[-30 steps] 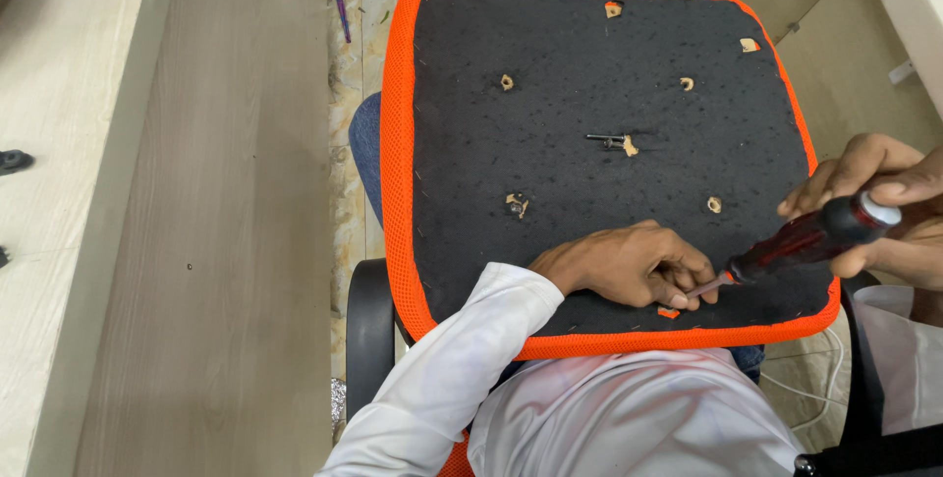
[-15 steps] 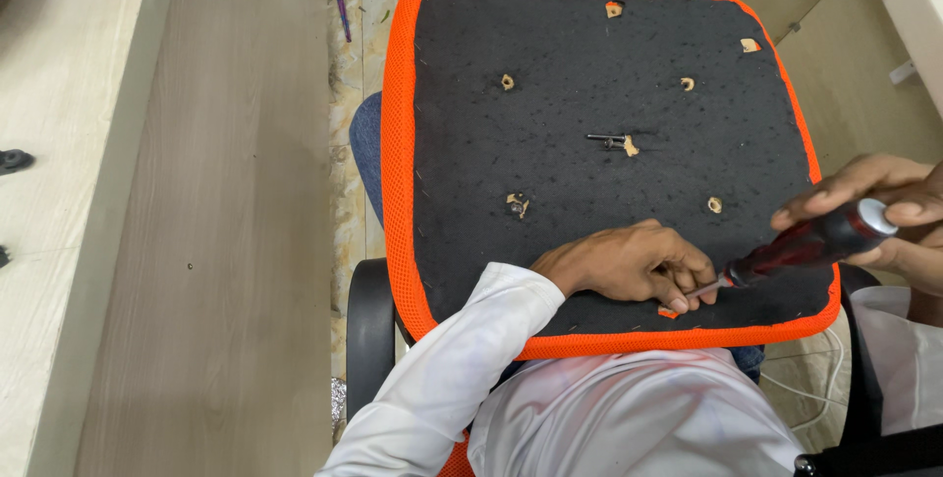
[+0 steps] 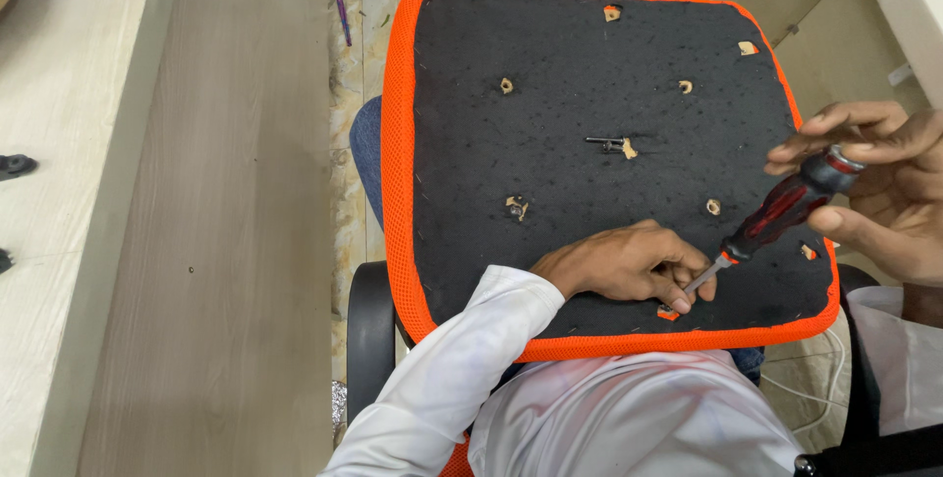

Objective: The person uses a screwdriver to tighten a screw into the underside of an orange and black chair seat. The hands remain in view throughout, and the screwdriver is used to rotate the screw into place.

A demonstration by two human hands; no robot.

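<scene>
- Head view, looking down: an upturned seat (image 3: 550, 163), black underside with an orange mesh rim, lies across the person's lap; all places below are given relative to it.
- Right hand (image 3: 879, 187), just past the seat's right edge: fingers wrapped around the handle of a screwdriver (image 3: 781, 217), thumb at the cap end.
- Screwdriver: red-and-black handle slanting down and left over the seat's near right corner; its metal tip meets the fabric just inside the near rim.
- Left hand (image 3: 629, 263), on the seat's near edge: fingers curled, fingertips pinched about the tip and pressing the fabric.
- Screw (image 3: 604, 143), lying loose near the seat's centre.
- Pale holes ring the centre.
- Floor (image 3: 226, 241), wood-patterned, left of the seat.
</scene>
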